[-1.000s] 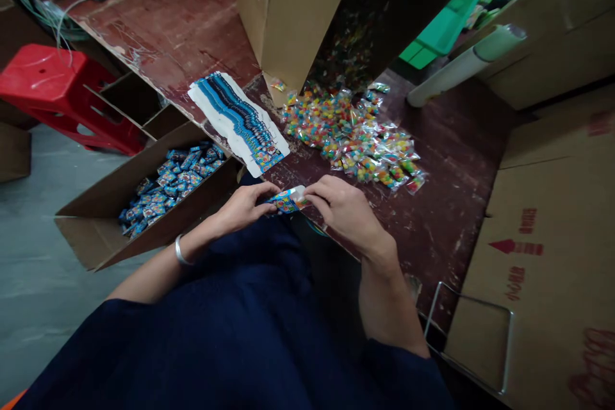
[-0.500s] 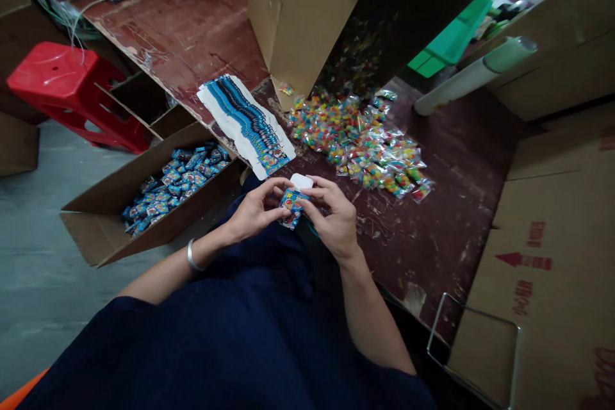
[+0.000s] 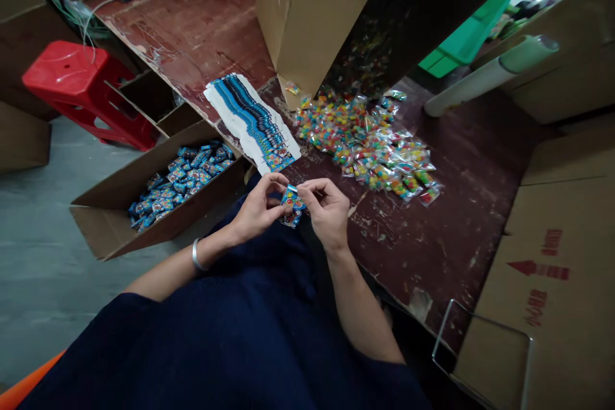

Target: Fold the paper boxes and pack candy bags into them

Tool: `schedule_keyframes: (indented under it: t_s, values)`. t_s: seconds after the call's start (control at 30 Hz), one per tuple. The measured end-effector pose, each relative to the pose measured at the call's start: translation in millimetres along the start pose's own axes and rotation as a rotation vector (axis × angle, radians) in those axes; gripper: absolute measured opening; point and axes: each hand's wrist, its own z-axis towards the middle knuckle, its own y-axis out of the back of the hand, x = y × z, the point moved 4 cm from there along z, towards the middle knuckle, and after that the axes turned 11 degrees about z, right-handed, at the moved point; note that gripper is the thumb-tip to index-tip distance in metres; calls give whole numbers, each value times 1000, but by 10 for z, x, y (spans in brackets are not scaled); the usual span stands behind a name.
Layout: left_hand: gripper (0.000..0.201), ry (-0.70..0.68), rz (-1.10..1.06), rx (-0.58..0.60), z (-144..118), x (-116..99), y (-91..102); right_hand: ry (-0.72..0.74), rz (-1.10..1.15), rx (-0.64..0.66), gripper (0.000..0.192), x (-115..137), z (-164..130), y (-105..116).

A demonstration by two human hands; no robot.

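Note:
A small blue printed candy box (image 3: 291,204) is held in front of my body, near the table edge. My left hand (image 3: 259,210) is closed on its left side, thumb across the printed front. My right hand (image 3: 330,213) is closed too, with thumb and fingertips pinched at the upper right corner by the box's top flap. Just beyond the hands lies a fanned row of flat blue-and-white cartons (image 3: 257,122). Clear packets of colourful candy (image 3: 369,144) are heaped on the table (image 3: 384,230) to the right of that row.
Left of me, an open cardboard box (image 3: 103,224) holds several blue candy boxes (image 3: 182,179). A red stool (image 3: 67,73) stands behind it. A large carton (image 3: 307,19) rises behind the candy heap. Farther right are a white roll (image 3: 471,86), a green bin (image 3: 456,45) and a printed carton (image 3: 552,237).
The white top flap of the small box, upright before, is now folded down. My right fingers have drawn into a pinch at its top. The view has shifted slightly.

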Motion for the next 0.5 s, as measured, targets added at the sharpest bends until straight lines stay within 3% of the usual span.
schedule_keyframes:
  t_s: [0.13, 0.3, 0.5]
  values:
    - [49, -79, 188, -6, -17, -36, 73, -110, -29, 30, 22, 46, 111, 22]
    - [56, -90, 192, 89, -22, -71, 118, -148, -83, 48, 20, 62, 193, 59]
    - [46, -52, 89, 74, -11, -37, 108, 14, -97, 114, 28, 84, 148, -25]
